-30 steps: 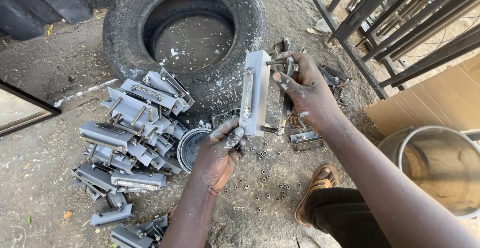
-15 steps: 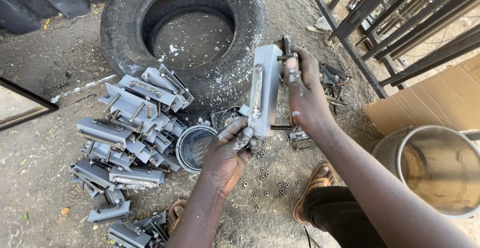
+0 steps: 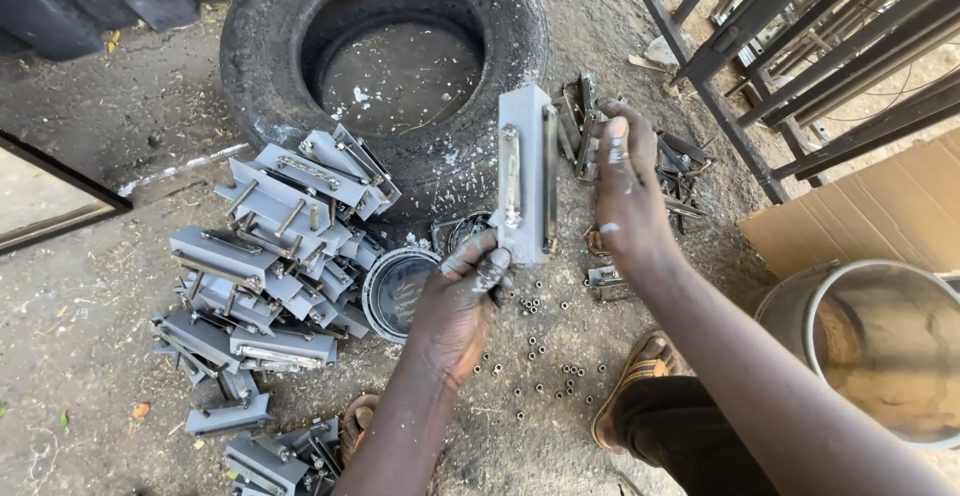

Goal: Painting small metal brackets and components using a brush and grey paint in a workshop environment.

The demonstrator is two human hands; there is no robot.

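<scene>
Held piece: a grey-painted metal bracket, a flat bar with a bolt or rod fixed along its face, is up in the air between both hands, above the ground and in front of the tyre.
Long axis: close to upright in the head view, top end leaning slightly away toward the tyre, bottom end toward the person.
Left hand: closed on the lower end of the bracket, fingers wrapped round the bottom edge, paint-flecked.
Right hand: at the bracket's right edge near the upper half, fingers bent around something thin and dark; whether it clamps the bracket itself or a small part against it, I cannot tell.
Nearer hand: the left carries the weight from below; the right comes in from the side.
Left of the hands: a pile of grey brackets on the ground, well apart from the held one.
Under the hands: a round tin and scattered small nuts on the dirt.
Right side: dark unpainted metal pieces, a metal bucket, a piece of cardboard.
</scene>
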